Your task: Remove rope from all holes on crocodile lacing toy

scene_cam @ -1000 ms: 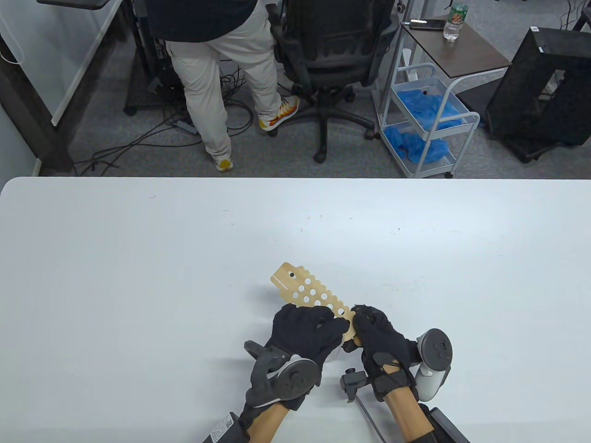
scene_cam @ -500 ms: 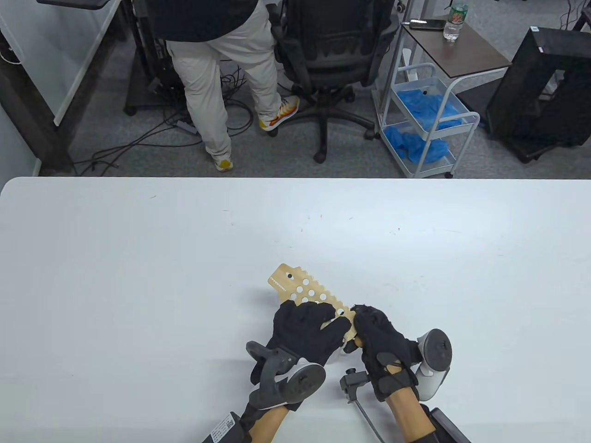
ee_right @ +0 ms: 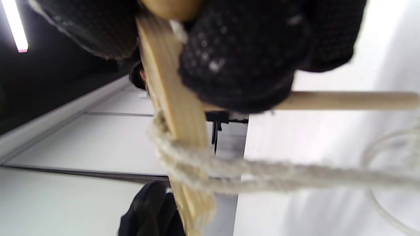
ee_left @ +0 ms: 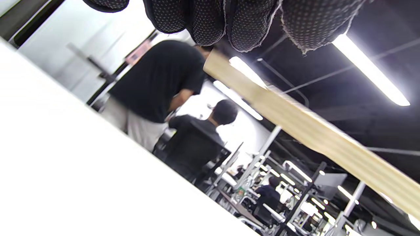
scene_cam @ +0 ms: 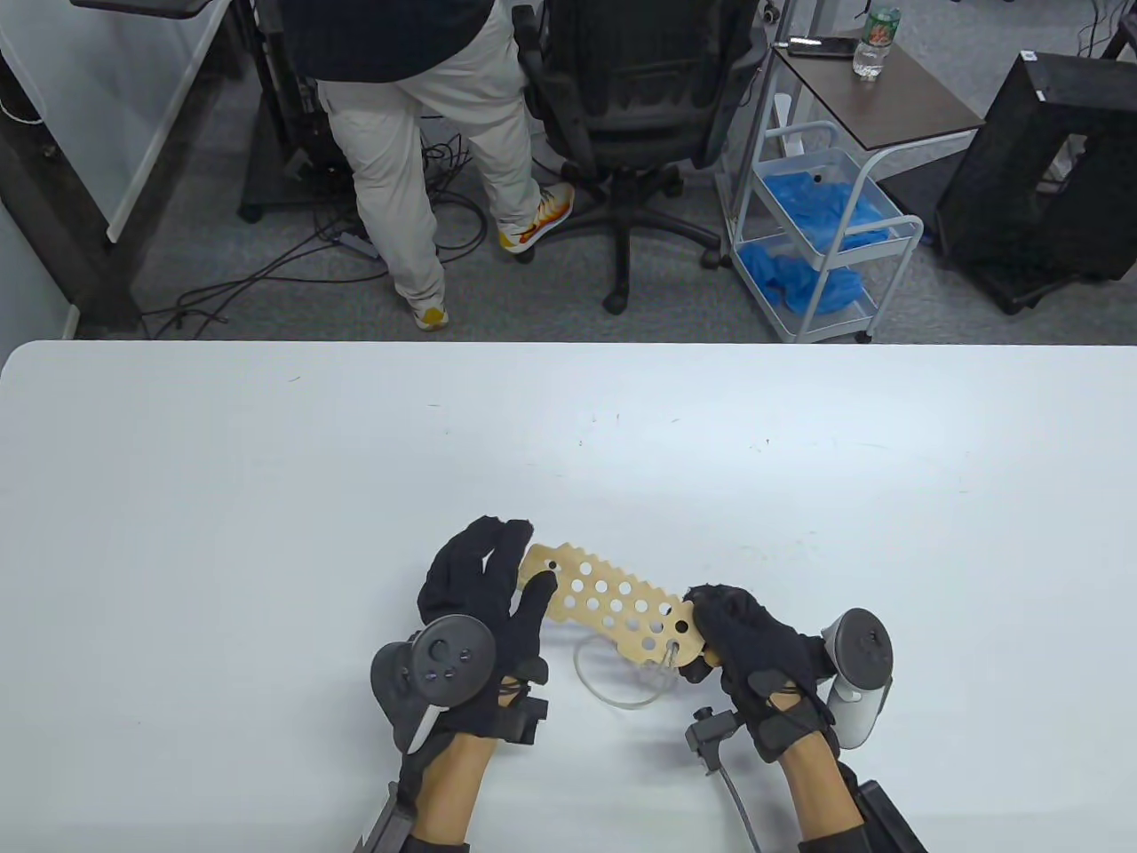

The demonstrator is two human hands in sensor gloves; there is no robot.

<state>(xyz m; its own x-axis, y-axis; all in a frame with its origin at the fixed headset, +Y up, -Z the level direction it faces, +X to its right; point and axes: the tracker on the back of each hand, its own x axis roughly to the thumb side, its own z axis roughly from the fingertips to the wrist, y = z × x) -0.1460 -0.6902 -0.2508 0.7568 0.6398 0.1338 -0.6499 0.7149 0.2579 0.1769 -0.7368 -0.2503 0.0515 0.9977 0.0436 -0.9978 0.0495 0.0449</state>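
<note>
The wooden crocodile board (scene_cam: 613, 604) with several round holes is held just above the white table (scene_cam: 266, 498), lying almost level from left to right. My left hand (scene_cam: 530, 560) grips its head end, thumb on the face and fingers (ee_left: 210, 19) over the far edge of the board (ee_left: 311, 131). At the tail end my right hand (scene_cam: 702, 622) grips the board (ee_right: 177, 108). A white rope (scene_cam: 613, 684) runs through a hole near my right hand and hangs in a loop under the board. Close up, the rope (ee_right: 262, 173) wraps the board's edge. A wooden dowel (ee_right: 347, 100) sticks out from under my right fingers (ee_right: 236, 59).
Beyond the table's far edge a person (scene_cam: 417, 133) stands beside a black office chair (scene_cam: 631, 98). A white cart (scene_cam: 826, 240) with blue material and a side table with a bottle (scene_cam: 875, 40) stand at the back right.
My left hand has let go of the board's middle and moved left to grip its head end. The board has swung closer to level, and the rope loop under it now shows.
</note>
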